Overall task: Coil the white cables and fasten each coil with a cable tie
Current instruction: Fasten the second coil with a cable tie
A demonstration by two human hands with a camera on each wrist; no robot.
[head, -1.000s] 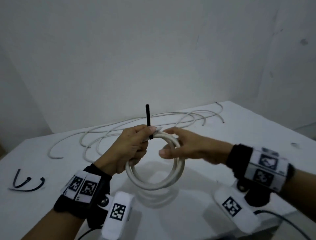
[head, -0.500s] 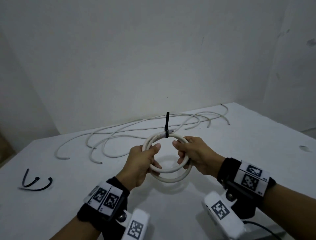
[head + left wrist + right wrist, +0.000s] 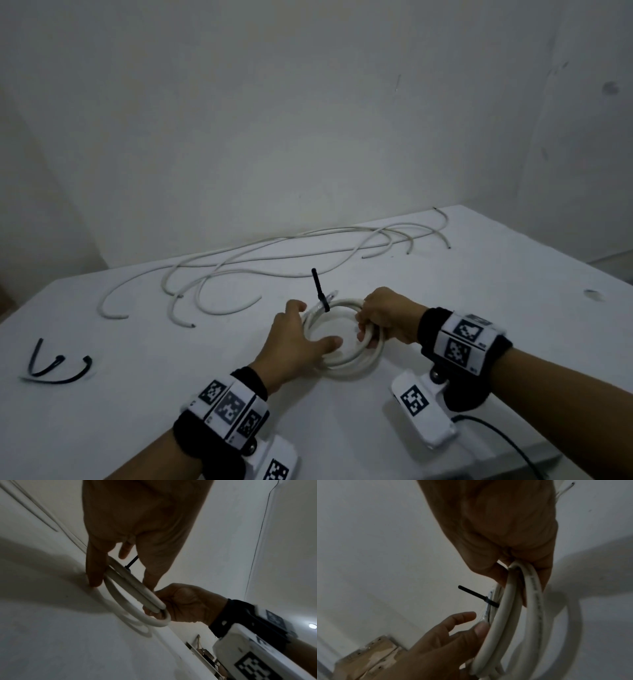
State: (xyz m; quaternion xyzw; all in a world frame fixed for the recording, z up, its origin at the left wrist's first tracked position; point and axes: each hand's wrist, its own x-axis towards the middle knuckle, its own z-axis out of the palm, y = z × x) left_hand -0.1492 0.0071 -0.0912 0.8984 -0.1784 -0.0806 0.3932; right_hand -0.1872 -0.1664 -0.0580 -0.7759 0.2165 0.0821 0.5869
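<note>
A coil of white cable [image 3: 346, 363] sits low over the white table [image 3: 479, 308], bound at its far side by a black cable tie [image 3: 320, 291] whose tail sticks up. My right hand [image 3: 376, 329] grips the coil's right side, fingers curled round the strands [image 3: 510, 615]. My left hand [image 3: 308, 325] is spread over the left side with straight fingers. Its thumb [image 3: 481, 628] touches the coil and its fingertips [image 3: 94, 580] reach the table. The tie [image 3: 476, 595] juts out beside the coil [image 3: 137, 588]. Several loose white cables [image 3: 274, 253] lie at the back.
Spare black cable ties [image 3: 58, 366] lie at the table's left. A black cord [image 3: 496, 435] trails from my right wrist camera near the front right edge. A wall stands close behind the table. Wooden boards [image 3: 368, 655] show beyond the table.
Both hands have lowered the tied coil from mid-air toward the table. My left hand has loosened from a full grip to straight fingers around the coil.
</note>
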